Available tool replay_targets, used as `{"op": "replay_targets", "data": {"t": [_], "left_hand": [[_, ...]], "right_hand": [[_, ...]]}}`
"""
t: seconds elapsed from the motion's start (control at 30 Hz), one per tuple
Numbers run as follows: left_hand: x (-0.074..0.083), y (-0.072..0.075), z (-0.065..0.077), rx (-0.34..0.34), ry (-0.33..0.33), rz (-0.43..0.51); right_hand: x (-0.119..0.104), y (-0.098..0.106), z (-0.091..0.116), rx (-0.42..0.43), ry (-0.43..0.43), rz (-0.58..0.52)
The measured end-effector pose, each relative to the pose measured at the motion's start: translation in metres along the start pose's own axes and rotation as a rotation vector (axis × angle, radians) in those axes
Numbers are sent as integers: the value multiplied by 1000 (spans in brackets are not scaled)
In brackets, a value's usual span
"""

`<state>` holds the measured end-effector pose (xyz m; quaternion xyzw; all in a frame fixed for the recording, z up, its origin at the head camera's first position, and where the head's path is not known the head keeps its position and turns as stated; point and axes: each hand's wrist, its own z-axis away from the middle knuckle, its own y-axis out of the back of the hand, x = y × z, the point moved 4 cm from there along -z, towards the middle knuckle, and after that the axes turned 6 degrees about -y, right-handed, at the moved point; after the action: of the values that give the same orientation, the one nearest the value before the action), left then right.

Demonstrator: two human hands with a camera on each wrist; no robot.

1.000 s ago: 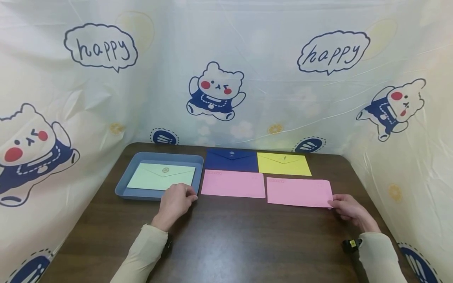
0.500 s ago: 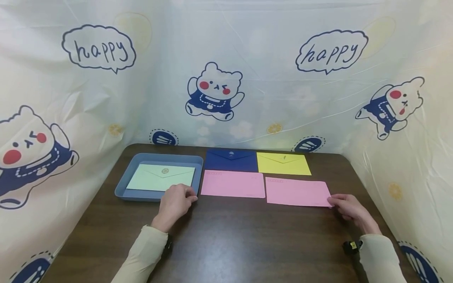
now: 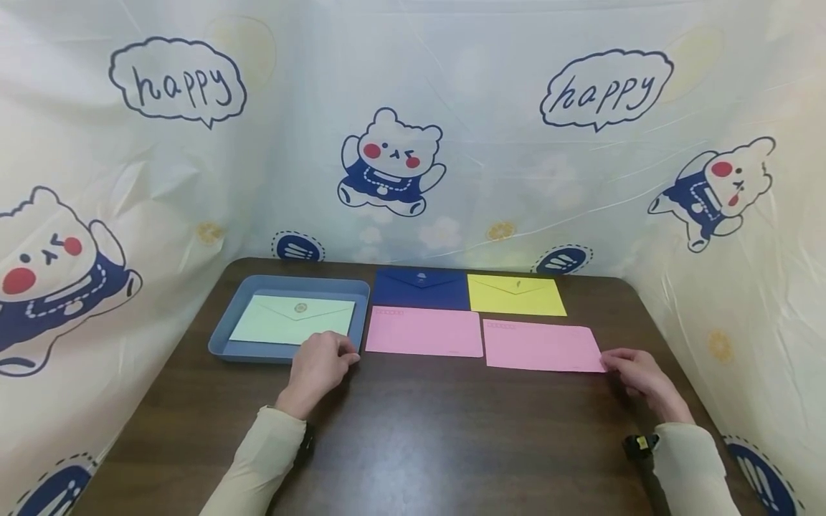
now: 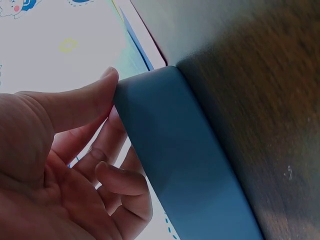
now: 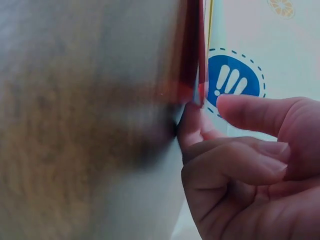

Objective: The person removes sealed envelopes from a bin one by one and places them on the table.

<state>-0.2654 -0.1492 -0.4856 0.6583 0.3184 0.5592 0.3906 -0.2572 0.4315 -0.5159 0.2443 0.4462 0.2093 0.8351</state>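
Note:
My left hand (image 3: 319, 367) holds the near right corner of the blue tray (image 3: 224, 351), thumb at the rim and fingers behind the wall in the left wrist view. In the tray lies a mint green envelope (image 3: 284, 326), flap side up. My right hand (image 3: 640, 374) is at the near right corner of a pink envelope (image 3: 542, 347). In the right wrist view, a finger touches or nearly touches the envelope's edge (image 5: 201, 55), while the thumb stands apart from it. Another pink envelope (image 3: 424, 332) lies between this one and the tray.
Behind the pink envelopes lie a dark blue envelope (image 3: 421, 294) and a yellow envelope (image 3: 516, 295), side by side. All rest on the brown wooden table (image 3: 413, 437). A printed curtain (image 3: 490, 143) encloses the table's back and sides.
The right thumb and finger have eased off the pink envelope, which shifted slightly left and now lies flat. My left hand stays at the tray.

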Motion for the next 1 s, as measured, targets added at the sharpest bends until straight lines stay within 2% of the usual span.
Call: {"op": "replay_targets", "data": {"t": [0.13,0.23,0.4,0.57,0.73,1.0], "left_hand": [[0,1,-1,3,-7,-5],[1,1,-1,0,-8,-3],[2,1,-2,-1,1,-3],[2,2,-2,-3,8,1],[1,-1,0,-23,18,5],[0,0,0,-5,2,3]], "right_hand": [[-6,1,4,27,22,38],[-16,-6,12,62,80,121],[-45,-43,33,97,232,325],[-68,-77,55,127,356,467],[-71,-92,67,120,350,553],[-71,-96,65,99,306,561]]}}
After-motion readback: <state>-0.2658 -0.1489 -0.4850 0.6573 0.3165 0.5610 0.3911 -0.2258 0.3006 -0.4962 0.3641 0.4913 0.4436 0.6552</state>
